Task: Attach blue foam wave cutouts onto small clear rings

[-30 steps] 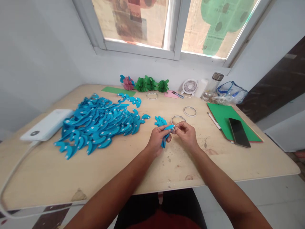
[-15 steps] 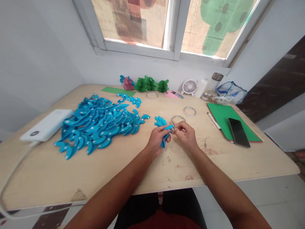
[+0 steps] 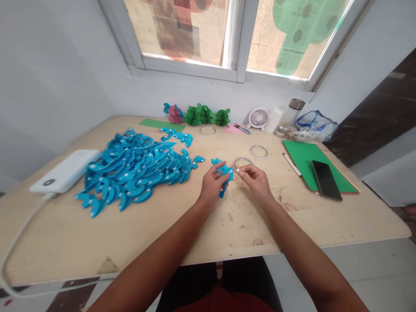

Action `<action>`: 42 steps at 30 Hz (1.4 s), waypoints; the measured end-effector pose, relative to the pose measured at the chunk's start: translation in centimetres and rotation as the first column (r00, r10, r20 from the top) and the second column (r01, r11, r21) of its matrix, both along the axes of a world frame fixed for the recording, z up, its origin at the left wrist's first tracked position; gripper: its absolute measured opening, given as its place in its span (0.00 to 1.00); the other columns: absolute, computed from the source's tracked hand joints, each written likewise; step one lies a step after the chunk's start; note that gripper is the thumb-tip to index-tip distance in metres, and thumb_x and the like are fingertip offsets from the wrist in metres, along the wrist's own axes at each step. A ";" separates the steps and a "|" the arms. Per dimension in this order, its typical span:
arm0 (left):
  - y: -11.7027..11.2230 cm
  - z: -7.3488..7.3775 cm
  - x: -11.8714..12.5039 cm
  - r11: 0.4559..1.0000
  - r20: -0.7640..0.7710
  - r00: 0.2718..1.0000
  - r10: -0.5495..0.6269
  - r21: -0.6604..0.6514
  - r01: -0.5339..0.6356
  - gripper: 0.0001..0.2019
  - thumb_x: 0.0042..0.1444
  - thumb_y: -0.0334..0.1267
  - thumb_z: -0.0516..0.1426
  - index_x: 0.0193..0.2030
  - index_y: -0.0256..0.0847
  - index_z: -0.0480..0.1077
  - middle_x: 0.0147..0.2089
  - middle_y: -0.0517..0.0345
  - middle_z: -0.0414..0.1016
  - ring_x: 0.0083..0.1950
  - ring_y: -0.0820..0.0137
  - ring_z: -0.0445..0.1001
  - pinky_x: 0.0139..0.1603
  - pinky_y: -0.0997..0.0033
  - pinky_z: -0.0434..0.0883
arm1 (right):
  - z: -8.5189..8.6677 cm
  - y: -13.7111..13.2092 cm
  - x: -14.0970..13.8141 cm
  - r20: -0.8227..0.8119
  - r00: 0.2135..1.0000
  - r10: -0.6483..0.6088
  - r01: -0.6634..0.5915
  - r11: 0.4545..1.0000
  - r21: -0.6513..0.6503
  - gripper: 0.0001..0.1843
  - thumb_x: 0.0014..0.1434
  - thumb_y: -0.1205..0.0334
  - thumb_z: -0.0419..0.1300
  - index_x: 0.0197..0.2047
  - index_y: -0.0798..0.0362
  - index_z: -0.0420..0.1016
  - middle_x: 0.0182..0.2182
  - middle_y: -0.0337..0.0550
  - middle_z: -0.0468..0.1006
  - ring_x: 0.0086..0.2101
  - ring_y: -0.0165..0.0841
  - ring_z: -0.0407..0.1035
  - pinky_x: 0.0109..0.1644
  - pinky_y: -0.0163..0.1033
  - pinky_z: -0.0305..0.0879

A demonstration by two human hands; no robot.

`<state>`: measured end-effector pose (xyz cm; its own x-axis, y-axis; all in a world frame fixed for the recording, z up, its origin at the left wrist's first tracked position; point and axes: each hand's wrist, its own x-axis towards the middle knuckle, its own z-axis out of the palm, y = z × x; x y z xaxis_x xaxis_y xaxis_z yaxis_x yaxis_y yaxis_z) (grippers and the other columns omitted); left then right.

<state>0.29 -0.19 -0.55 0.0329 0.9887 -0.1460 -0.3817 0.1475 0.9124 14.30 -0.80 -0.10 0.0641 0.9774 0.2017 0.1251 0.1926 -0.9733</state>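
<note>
My left hand (image 3: 212,185) grips a curved blue paper cutout (image 3: 225,177) above the wooden table (image 3: 195,234), and the cutout's end lies over a small stack of blue cutouts (image 3: 217,164). A few centimetres to its right, my right hand (image 3: 255,180) has thumb and forefinger pinched on a tiny white scrap (image 3: 238,170). A tape ring (image 3: 242,162) lies just beyond my right hand. A big heap of blue cutouts (image 3: 136,167) spreads out to the left.
A white power bank (image 3: 65,171) with cable lies far left. A green sheet (image 3: 320,167) carries a black phone (image 3: 326,180), with a pen (image 3: 291,164) beside it. More tape rings (image 3: 259,151), a small fan (image 3: 258,118), a bottle (image 3: 290,115) and green paper decorations (image 3: 206,115) line the back.
My hands have drawn apart. The right hand pulled a small white scrap off the cutout, and the left hand moved the cutout forward onto the small blue stack.
</note>
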 end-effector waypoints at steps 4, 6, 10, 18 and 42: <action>0.1 -0.3 0.1 0.983 -0.156 0.977 0.148 0.133 -0.128 0.28 0.42 0.35 0.62 0.54 0.39 0.67 0.25 0.64 0.70 0.23 0.77 0.65 0.22 0.79 0.60 | 0.0 -0.2 -0.3 -0.092 0.989 0.115 -0.120 0.991 -0.056 0.09 0.47 0.55 0.63 0.25 0.51 0.71 0.31 0.41 0.75 0.32 0.32 0.68 0.34 0.36 0.62; 0.0 -0.3 0.1 0.966 -0.232 0.954 0.191 0.216 -0.141 0.27 0.44 0.34 0.61 0.54 0.39 0.66 0.27 0.63 0.71 0.24 0.76 0.65 0.25 0.78 0.62 | -0.1 -0.3 -0.5 -0.119 0.982 0.148 -0.157 0.985 -0.076 0.09 0.46 0.55 0.64 0.25 0.52 0.72 0.33 0.41 0.76 0.32 0.31 0.68 0.35 0.36 0.62; -0.1 -0.4 0.0 0.941 -0.301 0.930 0.209 0.323 -0.107 0.26 0.45 0.31 0.60 0.54 0.39 0.66 0.30 0.61 0.71 0.28 0.75 0.67 0.30 0.77 0.65 | -0.7 -0.3 -0.7 -0.119 0.978 0.174 -0.190 0.972 -0.138 0.09 0.47 0.56 0.64 0.26 0.52 0.72 0.26 0.37 0.73 0.26 0.28 0.64 0.30 0.33 0.58; -0.3 -0.2 0.3 0.977 -0.159 0.985 0.061 0.212 -0.026 0.25 0.43 0.34 0.61 0.52 0.39 0.68 0.31 0.59 0.71 0.31 0.74 0.70 0.31 0.77 0.65 | -1.0 0.2 -0.4 -0.073 0.994 0.081 -0.092 0.984 -0.151 0.11 0.45 0.54 0.64 0.23 0.54 0.71 0.19 0.34 0.68 0.21 0.26 0.58 0.24 0.33 0.53; 0.6 -0.4 -0.3 0.995 -0.266 0.964 0.004 0.098 0.023 0.31 0.35 0.26 0.59 0.52 0.37 0.68 0.27 0.66 0.66 0.26 0.78 0.66 0.28 0.78 0.66 | -1.0 0.6 0.5 -0.010 0.998 0.056 -0.057 0.987 -0.153 0.10 0.44 0.55 0.64 0.25 0.54 0.72 0.20 0.36 0.69 0.22 0.27 0.60 0.27 0.34 0.56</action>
